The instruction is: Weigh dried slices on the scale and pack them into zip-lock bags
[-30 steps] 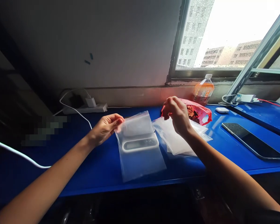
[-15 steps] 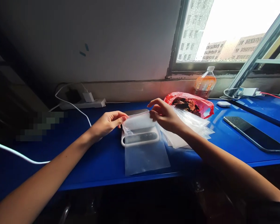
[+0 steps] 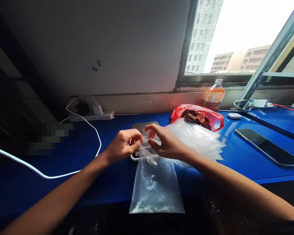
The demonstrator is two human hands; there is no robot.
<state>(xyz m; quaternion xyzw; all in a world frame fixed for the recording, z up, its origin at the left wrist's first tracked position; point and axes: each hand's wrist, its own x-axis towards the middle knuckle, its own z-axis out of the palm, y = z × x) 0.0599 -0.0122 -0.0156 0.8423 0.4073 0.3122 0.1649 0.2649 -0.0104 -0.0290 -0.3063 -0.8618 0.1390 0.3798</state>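
A clear plastic bag (image 3: 153,186) hangs over the front edge of the blue table, its top narrowed and wrinkled. My left hand (image 3: 126,143) is closed, pinching the top edge of this bag between thumb and fingers. Close beside it, at the bag's mouth, my right hand (image 3: 168,142) has curled fingers, with thumb and forefinger apart. Behind the bag lies a flat device with a white rim and a grey top plate (image 3: 143,126), largely covered by hands and bag. To the right of it, a stack of clear plastic bags (image 3: 198,138) is spread out, partly under my right wrist.
A red plastic bag (image 3: 217,119) holds dried brown pieces (image 3: 197,118). Behind it stands a bottle of orange drink (image 3: 214,96). A phone (image 3: 269,147) and a white case (image 3: 234,116) lie right. A white cable (image 3: 49,177) and a power strip (image 3: 90,116) are left.
The plastic bag has come nearer and lower, its top now bunched instead of flat. Both hands have moved closer together, and my right thumb and forefinger have parted. The view has tilted up slightly.
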